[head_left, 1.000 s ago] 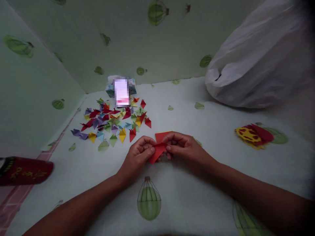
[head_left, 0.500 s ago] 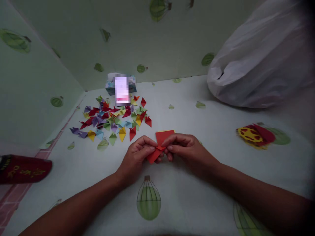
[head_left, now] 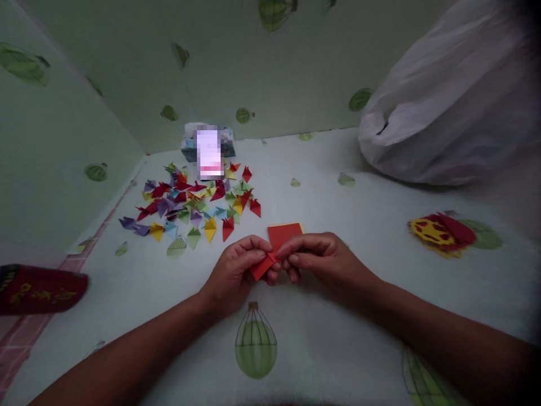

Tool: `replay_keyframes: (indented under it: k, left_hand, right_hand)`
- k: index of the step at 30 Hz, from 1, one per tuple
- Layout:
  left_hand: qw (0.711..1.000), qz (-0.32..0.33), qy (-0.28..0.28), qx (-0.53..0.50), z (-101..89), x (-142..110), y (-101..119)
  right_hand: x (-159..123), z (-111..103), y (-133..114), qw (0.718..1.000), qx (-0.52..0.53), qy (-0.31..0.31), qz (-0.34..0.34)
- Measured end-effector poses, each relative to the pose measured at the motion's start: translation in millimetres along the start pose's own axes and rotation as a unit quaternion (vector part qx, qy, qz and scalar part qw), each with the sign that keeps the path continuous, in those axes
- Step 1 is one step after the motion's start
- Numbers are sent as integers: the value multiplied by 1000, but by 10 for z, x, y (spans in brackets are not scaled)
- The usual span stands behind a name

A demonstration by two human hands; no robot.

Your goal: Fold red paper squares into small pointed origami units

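A small folded piece of red paper is pinched between both hands in the head view. My left hand grips its left side with thumb and forefinger. My right hand presses its right side, fingertips close to the left ones and covering part of the folds. Just behind the hands lies a stack of square red paper with a thin yellow edge showing; its near part is hidden. Beyond to the left spreads a pile of folded paper cranes in red, yellow, green, blue and purple.
A tissue box stands by the back wall, with a lit phone leaning on it. At right are a large white plastic bag and a red and yellow ornament. A dark red container lies at left.
Both hands stay in nearly the same place, still pinching the red paper. My right fingers have shifted slightly on the fold. The whole view has moved a little.
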State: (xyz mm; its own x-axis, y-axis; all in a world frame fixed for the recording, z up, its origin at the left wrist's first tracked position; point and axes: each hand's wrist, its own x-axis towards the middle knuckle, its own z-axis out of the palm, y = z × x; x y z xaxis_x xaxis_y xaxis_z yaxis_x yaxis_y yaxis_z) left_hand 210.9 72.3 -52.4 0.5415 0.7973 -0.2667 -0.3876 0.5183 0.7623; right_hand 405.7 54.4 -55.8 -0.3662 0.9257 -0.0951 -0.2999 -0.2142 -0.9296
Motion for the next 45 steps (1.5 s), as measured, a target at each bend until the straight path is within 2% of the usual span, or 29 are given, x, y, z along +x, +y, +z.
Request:
replay_keyframes:
  k: [8,19,26,30,34,38,45]
  left_hand:
    - [991,37,14,126,-20,-22,-15]
    - [990,22,24,138,-21,-20,-9]
    - [984,7,12,175,-6,-34,0]
    - [973,38,14,226,19,-38,12]
    - [962,31,35,268,14,-42,23]
    - [967,27,43,248,-24,-45,2]
    - [990,21,21,134,-54,-35,-65]
  right_hand:
    - [6,-5,5,1000,4,-1,10]
    - [4,6,-25,999,-27,-14,27]
    - [-10,54,-84,993,-114,17,-18]
    - [-7,47,-83,991,-125,55,-9]
    - [-11,50,-71,992,-105,65,9]
    - [-10,63,-64,995,-86,52,5]
    - [-15,41,4,999,-28,42,2]
